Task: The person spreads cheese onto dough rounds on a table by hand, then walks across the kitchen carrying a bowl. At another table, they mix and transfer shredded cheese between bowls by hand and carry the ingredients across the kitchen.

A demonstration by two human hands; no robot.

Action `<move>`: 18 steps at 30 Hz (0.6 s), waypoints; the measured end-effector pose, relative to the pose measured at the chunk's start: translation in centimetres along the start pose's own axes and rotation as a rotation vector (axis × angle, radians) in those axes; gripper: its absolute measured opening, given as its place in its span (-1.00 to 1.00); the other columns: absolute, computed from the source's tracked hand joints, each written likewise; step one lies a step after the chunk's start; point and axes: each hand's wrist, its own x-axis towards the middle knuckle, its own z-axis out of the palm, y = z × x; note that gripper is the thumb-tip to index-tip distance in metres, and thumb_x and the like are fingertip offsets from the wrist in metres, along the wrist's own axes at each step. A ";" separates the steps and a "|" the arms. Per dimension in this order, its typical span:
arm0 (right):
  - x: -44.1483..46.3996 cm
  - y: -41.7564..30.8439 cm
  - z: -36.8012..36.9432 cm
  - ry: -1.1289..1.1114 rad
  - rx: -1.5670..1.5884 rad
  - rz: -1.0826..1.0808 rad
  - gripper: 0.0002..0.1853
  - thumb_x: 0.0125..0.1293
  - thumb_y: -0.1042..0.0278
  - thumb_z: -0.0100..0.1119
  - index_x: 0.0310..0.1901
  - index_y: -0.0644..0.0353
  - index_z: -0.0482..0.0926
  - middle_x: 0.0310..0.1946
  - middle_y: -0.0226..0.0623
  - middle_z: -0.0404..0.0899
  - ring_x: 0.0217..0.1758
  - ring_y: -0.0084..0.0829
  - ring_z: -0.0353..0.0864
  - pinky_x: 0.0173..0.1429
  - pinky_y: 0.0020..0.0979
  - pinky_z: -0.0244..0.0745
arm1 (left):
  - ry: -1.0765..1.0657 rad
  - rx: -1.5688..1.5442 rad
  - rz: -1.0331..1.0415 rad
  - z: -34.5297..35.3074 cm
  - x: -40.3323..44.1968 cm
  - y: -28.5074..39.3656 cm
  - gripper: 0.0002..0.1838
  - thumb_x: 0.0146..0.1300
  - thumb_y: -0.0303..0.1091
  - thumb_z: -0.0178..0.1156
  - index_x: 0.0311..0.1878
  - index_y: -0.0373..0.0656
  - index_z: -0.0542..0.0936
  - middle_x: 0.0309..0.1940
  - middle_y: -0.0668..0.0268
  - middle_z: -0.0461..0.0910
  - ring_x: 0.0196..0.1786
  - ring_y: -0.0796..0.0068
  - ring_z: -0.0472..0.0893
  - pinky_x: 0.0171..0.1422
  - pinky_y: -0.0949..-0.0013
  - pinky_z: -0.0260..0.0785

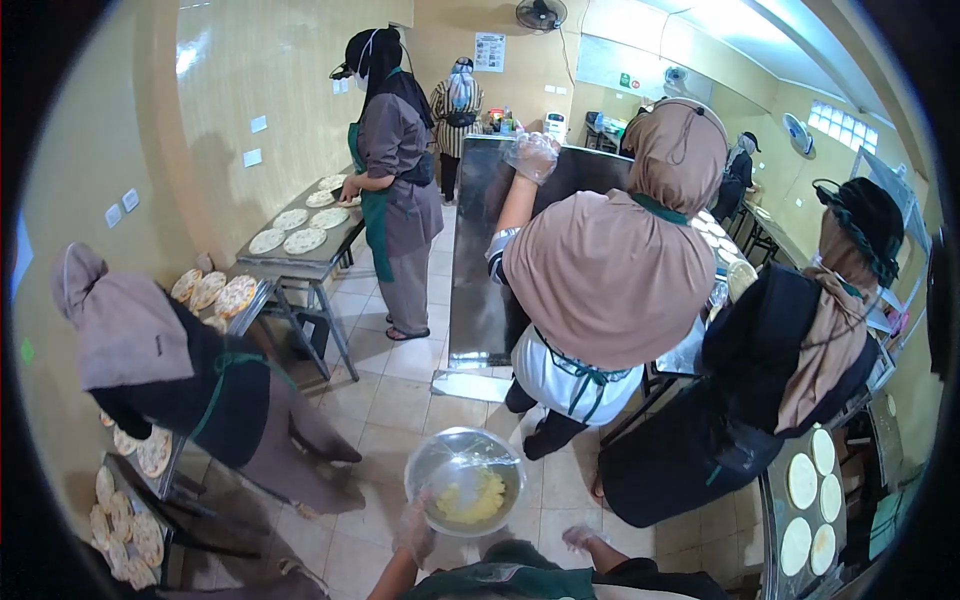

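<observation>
Your left hand, in a clear glove, grips the metal bowl by its rim between 7 and 8 o'clock, with the fingers closed at the edge. The bowl sits low in your view, ahead of your green apron, tilted so that its inside shows, and a yellow mass lies in it toward 5 o'clock. Your right hand, also gloved, is off the bowl, out at 4 o'clock; nothing shows in it, but it is too small and blurred to tell how far the fingers are spread. Taking the bowl as the clock's centre, a dark tray stands upright at 12, with the gloved hand of a co-worker on its top edge. Pale discs lie on a table at 3 o'clock, topped discs between 8 and 9, and a person bends over at about 10.
</observation>
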 end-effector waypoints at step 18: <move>30.2 -18.6 -31.5 0.087 0.064 -0.152 -0.62 0.11 0.07 0.11 -0.18 0.22 0.54 -0.36 -0.08 0.56 -0.31 -0.14 0.53 -0.13 -0.20 0.40 | 0.059 -0.125 0.157 3.3 29.6 15.8 -0.49 0.34 -0.07 -0.08 0.14 -0.33 0.32 -0.02 0.13 0.47 0.02 0.28 0.50 0.10 0.23 0.37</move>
